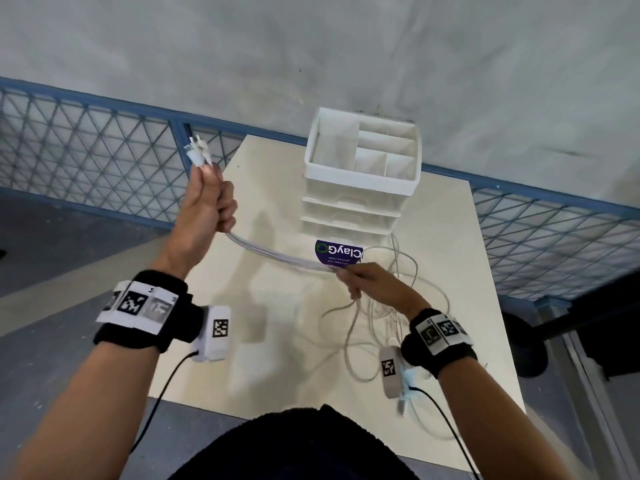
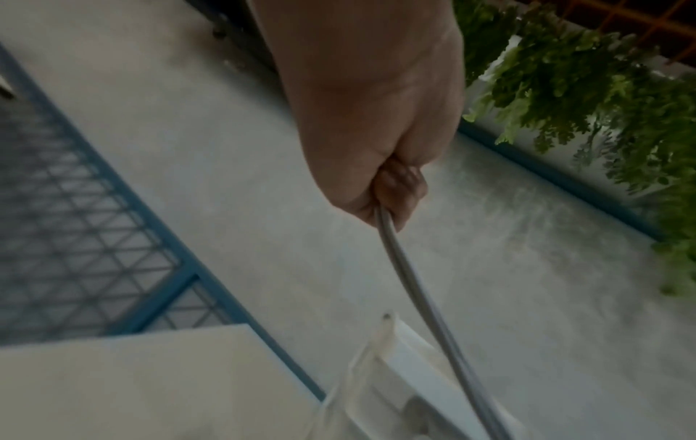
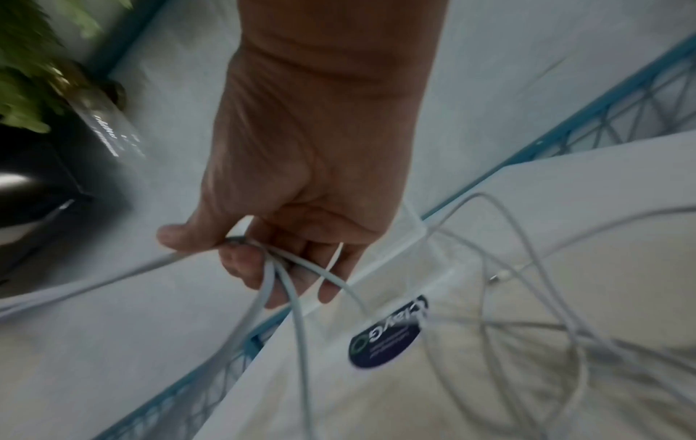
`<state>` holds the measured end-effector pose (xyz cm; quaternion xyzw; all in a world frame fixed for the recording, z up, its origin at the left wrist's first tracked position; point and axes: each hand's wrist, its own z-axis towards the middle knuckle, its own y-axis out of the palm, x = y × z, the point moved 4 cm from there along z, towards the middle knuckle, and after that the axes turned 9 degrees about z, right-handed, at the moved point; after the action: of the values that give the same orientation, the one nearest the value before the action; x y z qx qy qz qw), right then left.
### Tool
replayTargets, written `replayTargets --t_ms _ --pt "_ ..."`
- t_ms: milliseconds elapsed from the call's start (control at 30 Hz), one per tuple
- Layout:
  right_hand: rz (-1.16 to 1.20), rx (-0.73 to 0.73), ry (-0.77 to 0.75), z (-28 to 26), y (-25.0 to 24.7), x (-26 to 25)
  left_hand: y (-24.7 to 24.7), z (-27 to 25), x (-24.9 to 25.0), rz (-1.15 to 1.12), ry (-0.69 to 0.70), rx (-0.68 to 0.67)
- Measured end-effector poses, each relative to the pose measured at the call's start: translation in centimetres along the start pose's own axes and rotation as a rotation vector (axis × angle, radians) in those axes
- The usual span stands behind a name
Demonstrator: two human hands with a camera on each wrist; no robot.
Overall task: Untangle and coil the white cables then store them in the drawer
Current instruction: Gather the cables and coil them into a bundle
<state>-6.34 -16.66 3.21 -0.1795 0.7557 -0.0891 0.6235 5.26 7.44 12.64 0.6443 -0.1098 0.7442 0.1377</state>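
Several white cables [image 1: 277, 258] run in a taut bundle between my two hands above the table. My left hand [image 1: 207, 206] is raised at the left and grips the bundle in a fist, with the plug ends [image 1: 198, 150] sticking up above it. In the left wrist view the cable [image 2: 410, 277] leaves the fist [image 2: 395, 190] downward. My right hand [image 1: 363, 278] pinches the same strands lower, in front of the drawer unit [image 1: 356, 202]. The right wrist view shows thumb and fingers [image 3: 241, 262] curled round the strands [image 3: 286, 285]. The loose tangle [image 1: 388, 306] lies on the table beneath it.
The white drawer unit, drawers closed, stands at the back of the cream table [image 1: 270, 341], topped by an open divided tray [image 1: 363, 147]. A purple sticker [image 1: 337, 252] sits at its base. Blue mesh railing [image 1: 86, 157] runs behind. A dark object [image 1: 526, 344] stands at the right.
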Motion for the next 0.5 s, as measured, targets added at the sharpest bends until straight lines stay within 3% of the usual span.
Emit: replayTargets --t_ms 100,200,367,433,500 --pt "0.064 0.09 -0.003 -0.3 -1.3 -0.8 -0.5 -0.4 -0.7 0.283 -0.02 -0.003" --pt "-0.01 0.104 -0.042 0.3 -0.8 -3.9 2.8 -1.2 -2.8 0.586 -0.022 -0.18" --pt "-0.087 0.084 -0.129 1.0 -0.1 -7.1 7.1 -2.9 -4.8 0.574 -0.095 -0.462" --pt "-0.041 0.099 -0.105 0.6 -0.7 -6.7 6.9 -2.6 -4.5 0.584 -0.056 -0.47" --pt "0.013 0.107 -0.051 -0.3 -1.4 -5.3 5.7 -1.9 -3.6 0.604 0.019 -0.386"
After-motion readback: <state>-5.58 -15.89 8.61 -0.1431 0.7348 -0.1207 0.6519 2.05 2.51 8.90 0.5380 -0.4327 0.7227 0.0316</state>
